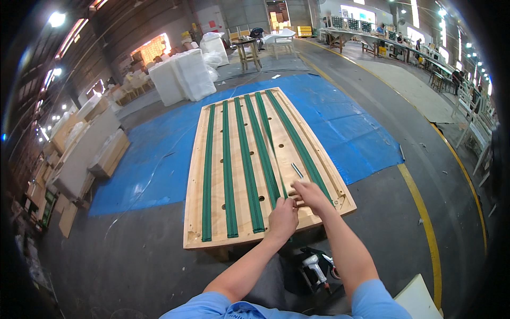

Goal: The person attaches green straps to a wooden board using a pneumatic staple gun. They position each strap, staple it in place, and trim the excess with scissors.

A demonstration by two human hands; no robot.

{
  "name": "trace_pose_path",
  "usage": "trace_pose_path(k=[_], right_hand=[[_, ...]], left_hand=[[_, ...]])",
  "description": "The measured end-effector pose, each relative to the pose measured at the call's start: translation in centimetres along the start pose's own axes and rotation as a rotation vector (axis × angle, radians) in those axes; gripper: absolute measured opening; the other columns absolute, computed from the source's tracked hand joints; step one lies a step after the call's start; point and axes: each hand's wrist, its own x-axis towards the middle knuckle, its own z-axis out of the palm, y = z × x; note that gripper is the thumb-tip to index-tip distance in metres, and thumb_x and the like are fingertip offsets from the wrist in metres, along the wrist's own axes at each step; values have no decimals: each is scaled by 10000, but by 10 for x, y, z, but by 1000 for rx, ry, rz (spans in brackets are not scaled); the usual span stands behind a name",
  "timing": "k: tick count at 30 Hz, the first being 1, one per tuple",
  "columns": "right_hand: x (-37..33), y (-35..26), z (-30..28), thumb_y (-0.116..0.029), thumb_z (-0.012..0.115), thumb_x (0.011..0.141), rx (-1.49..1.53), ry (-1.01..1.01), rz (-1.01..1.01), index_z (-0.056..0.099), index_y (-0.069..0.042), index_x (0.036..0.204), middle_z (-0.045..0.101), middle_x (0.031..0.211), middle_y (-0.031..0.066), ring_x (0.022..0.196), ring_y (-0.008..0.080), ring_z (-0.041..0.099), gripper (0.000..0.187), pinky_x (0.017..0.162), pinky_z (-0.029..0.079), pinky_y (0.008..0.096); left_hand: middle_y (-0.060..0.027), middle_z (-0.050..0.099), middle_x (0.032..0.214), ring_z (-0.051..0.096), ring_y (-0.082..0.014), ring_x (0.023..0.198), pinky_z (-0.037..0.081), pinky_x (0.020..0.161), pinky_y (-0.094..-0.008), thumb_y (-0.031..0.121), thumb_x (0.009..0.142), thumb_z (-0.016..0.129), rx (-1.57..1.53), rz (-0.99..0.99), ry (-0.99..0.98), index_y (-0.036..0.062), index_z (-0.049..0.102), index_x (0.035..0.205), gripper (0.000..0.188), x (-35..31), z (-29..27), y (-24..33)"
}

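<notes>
A light wooden panel point(217, 183) with raised edges lies before me, with several green webbing straps point(228, 170) running lengthwise over it. One thinner-looking strap point(275, 154) stands twisted on edge and runs from the far end to my hands. My left hand point(283, 217) is closed on its near end, over the panel's near edge. Beside it, my right hand point(309, 196) has its fingers bent in at the same strap; its fingertips are partly hidden. A small metallic strip point(297, 170) lies on the wood just beyond my right hand.
Under the panel spreads a blue sheet point(350, 130). A staple gun point(316, 270) hangs or rests below the near edge. White wrapped blocks point(183, 75) and a wooden stool point(247, 54) stand beyond. Cartons and boards point(87, 149) are stacked left; long worktables point(372, 40) run along the far right.
</notes>
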Motion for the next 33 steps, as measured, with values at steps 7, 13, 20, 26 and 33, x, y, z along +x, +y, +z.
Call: trace_pose_path(k=[7,13,20,26,33], right_hand=[[61,12,15,-238,555,1044,-141,7,263,638,10,962,680,836,123,603,221,646,274,531,523,377],[-7,73,17,-284,511,1072,364,-229,266,607,-28,967,629,756,96,663,251,638,293,613,560,411],[-63,90,-12,-259,490,1083,102,-246,282,628,5,1062,692,811,114,688,233,684,299,667,582,386],[-45,47,-65,-269,596,1013,-804,-353,149,707,43,1020,732,827,125,726,189,702,331,708,570,332],[13,72,-59,-328,459,1081,8,-180,288,606,35,1227,706,1110,174,899,240,694,418,748,573,388]], left_hand=[[-192,619,1066,693,-404,901,567,727,-498,59,874,613,3,81,-233,36,583,1116,245,-35,17,35],[-93,703,845,665,-217,722,534,670,-387,324,994,622,-576,-504,87,38,624,1058,292,-32,-6,-61],[-39,680,898,627,-159,707,521,591,-337,306,1069,528,-1307,-697,-329,81,635,1095,251,-3,52,-56],[5,681,775,579,-97,622,433,553,-264,250,1060,545,-1168,-665,-232,69,694,1009,240,-33,78,-44],[-57,726,987,673,-150,873,532,804,-314,184,1062,524,-963,-535,-584,-10,666,1133,251,-151,92,-15]])
